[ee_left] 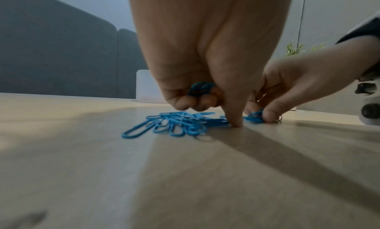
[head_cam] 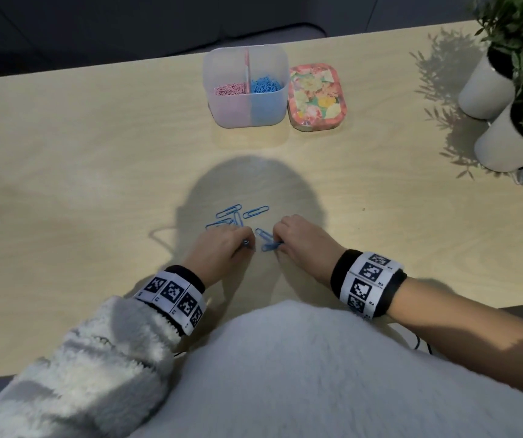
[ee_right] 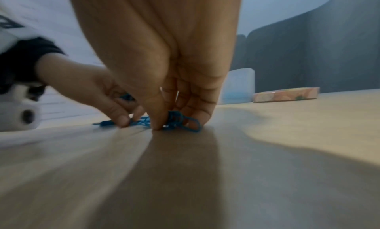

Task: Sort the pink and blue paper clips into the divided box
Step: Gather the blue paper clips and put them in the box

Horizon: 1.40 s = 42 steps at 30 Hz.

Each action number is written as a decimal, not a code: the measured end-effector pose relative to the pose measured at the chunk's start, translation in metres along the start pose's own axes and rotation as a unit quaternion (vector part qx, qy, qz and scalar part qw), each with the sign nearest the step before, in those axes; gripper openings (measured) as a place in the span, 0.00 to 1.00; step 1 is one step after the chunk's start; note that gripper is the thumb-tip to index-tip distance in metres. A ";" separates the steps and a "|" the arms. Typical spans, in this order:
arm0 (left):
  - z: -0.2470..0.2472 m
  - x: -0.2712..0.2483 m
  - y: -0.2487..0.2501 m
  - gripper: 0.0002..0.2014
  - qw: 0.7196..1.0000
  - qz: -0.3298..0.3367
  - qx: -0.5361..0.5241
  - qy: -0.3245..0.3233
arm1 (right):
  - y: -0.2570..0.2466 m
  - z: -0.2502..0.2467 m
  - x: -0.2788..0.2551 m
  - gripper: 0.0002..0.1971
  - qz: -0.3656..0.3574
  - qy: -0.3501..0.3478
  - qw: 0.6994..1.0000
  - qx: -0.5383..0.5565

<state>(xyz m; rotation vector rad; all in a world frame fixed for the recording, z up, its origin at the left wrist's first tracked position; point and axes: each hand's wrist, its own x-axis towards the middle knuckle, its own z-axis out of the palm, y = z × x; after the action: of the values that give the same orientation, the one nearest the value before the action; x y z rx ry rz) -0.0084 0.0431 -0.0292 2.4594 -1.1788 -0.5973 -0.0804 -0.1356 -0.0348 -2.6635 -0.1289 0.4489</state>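
Several loose blue paper clips lie on the wooden table just beyond both hands. My left hand has its fingers curled round a bunch of blue clips, its thumb tip down on the table beside the loose blue pile. My right hand pinches blue clips against the tabletop. The translucent divided box stands at the far middle, with pink clips in its left half and blue clips in its right half.
A flowered tin lid lies right of the box. Two white pots with green plants stand at the far right. My fluffy white clothing covers the table's near edge.
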 end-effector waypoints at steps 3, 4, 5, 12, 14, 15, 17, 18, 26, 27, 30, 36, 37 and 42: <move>-0.003 -0.003 0.000 0.18 0.998 -0.028 0.008 0.051 | 0.015 -0.014 0.008 0.07 0.076 0.052 0.981 0.173; -0.004 -0.004 -0.002 0.15 0.997 -0.039 0.016 0.060 | 0.019 -0.020 0.011 0.08 0.099 0.068 0.967 0.226; -0.006 -0.004 -0.003 0.14 0.997 -0.047 0.025 0.064 | 0.021 -0.026 0.015 0.09 0.119 0.077 0.951 0.276; -0.003 0.001 -0.005 0.08 0.998 -0.013 0.065 0.009 | 0.012 -0.039 0.052 0.09 0.156 0.030 0.938 0.308; -0.006 0.003 -0.004 0.08 0.996 0.019 0.092 -0.005 | 0.008 -0.033 0.057 0.11 0.103 0.035 0.981 0.161; -0.007 0.005 -0.005 0.09 0.993 0.034 0.111 -0.007 | 0.006 -0.029 0.058 0.15 0.073 0.035 0.992 0.101; -0.008 0.008 -0.007 0.12 0.988 0.050 0.141 -0.030 | 0.002 -0.025 0.059 0.16 0.017 0.035 0.998 0.042; -0.007 0.010 -0.010 0.13 0.986 0.063 0.154 -0.022 | 0.000 -0.025 0.060 0.14 0.000 0.032 0.999 0.033; -0.054 0.040 0.000 0.07 0.993 -0.061 -0.077 0.071 | 0.000 -0.017 0.042 0.09 -0.023 -0.010 0.992 -0.120; -0.066 0.052 0.002 0.07 0.992 -0.056 -0.076 0.088 | 0.002 -0.018 0.039 0.09 -0.022 -0.019 0.993 -0.118; -0.100 0.101 0.010 0.08 0.989 -0.064 -0.044 0.127 | 0.004 -0.019 0.030 0.09 -0.017 -0.022 0.997 -0.067; -0.144 0.193 0.027 0.13 0.974 -0.102 0.006 0.204 | 0.010 -0.020 0.024 0.04 0.028 -0.023 0.999 0.007; -0.145 0.204 0.026 0.13 0.971 -0.114 0.023 0.207 | 0.014 -0.022 0.024 0.04 0.047 -0.010 0.997 0.067; -0.140 0.233 0.014 0.12 0.972 -0.150 0.085 0.161 | 0.032 -0.056 0.031 0.08 0.107 0.059 0.951 0.283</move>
<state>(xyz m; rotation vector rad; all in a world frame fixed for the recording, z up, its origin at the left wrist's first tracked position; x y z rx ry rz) 0.1859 -0.1324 0.0450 2.7699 -0.7673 -0.1631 -0.0315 -0.1823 -0.0098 -2.1315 0.2877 0.3286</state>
